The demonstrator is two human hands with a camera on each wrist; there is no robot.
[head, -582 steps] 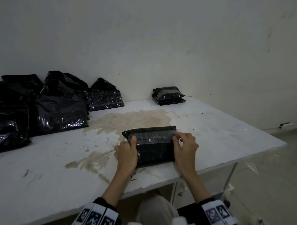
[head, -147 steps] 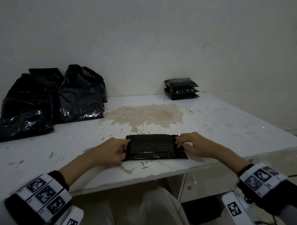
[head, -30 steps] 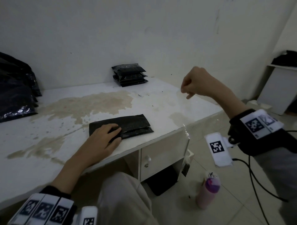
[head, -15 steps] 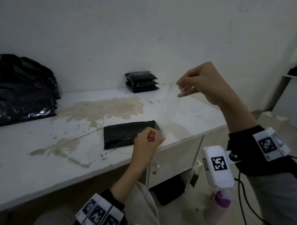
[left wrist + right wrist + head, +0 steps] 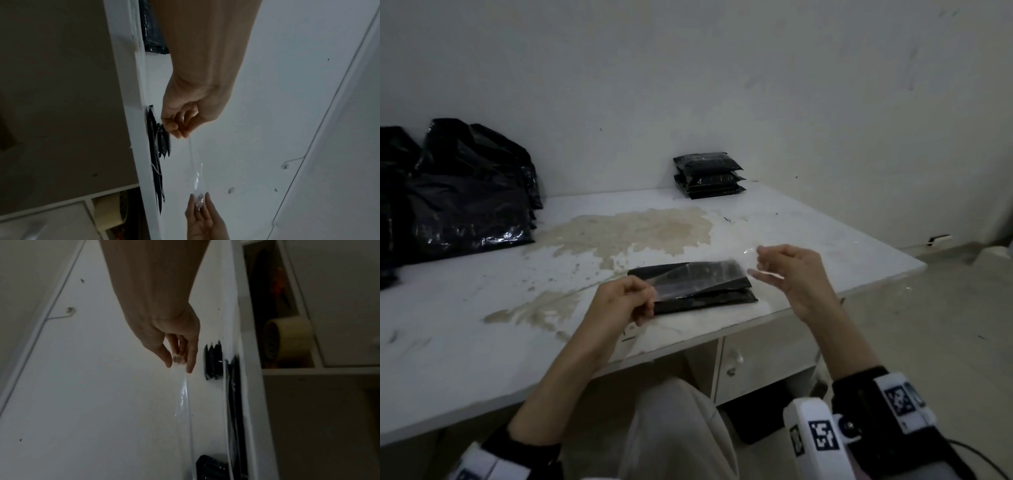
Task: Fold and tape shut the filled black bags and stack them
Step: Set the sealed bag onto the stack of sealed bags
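1. My left hand (image 5: pixel 625 301) pinches one end of a clear tape strip (image 5: pixel 695 279) between thumb and curled fingers, just above the left end of the folded black bag (image 5: pixel 698 291).
2. My right hand (image 5: pixel 796 274) pinches the strip's other end with thumb and fingertips, the remaining fingers loosely bent, raised beside the bag's right end.
3. The strip hangs stretched over the bag; I cannot tell whether it touches it.
4. The folded bag lies flat near the desk's (image 5: pixel 825 240) front edge.
5. A stack of taped bags (image 5: pixel 707 174) sits at the back edge against the wall.
6. Unfolded filled bags (image 5: pixel 465 192) crowd the back left corner.
7. A tape roll (image 5: pixel 287 340) sits in a compartment under the desk.
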